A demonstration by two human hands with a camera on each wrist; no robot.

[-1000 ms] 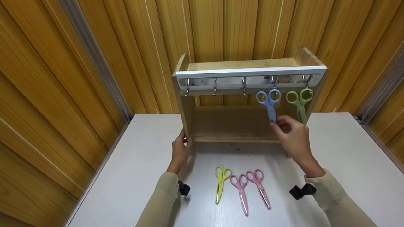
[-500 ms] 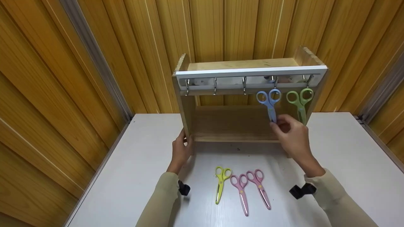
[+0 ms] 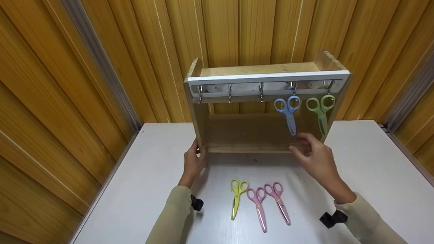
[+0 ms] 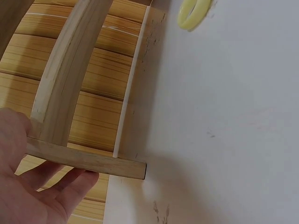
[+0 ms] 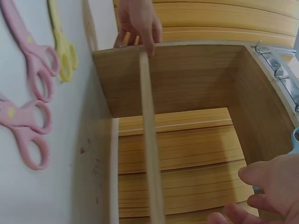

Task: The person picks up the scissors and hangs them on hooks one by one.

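A small wooden shelf rack (image 3: pixel 249 149) stands on the white table, with metal hooks along its front rail. My left hand (image 3: pixel 194 164) grips the lower part of its left side panel (image 4: pixel 93 160), thumb on the inner face and fingers on the outer. Blue scissors (image 3: pixel 288 112) hang by a handle loop from one hook, tips down. Green scissors (image 3: pixel 320 110) hang likewise at the far right hook. Just under the blue blade is my right hand (image 3: pixel 318 159), thumb and fingers apart, with nothing held.
Yellow scissors (image 3: pixel 236 198) and two pink pairs, the middle scissors (image 3: pixel 259 205) and the right scissors (image 3: pixel 279 203), lie on the table (image 3: pixel 152 189) before the rack. Three bare hooks, such as the middle hook (image 3: pixel 261 92), are at left. Wood-panelled walls (image 3: pixel 223 37) enclose the table.
My right hand has let go of the blue scissors' blade and moved slightly down, its fingers spreading. The blue scissors stay hanging on their hook. My left hand keeps its grip on the rack.
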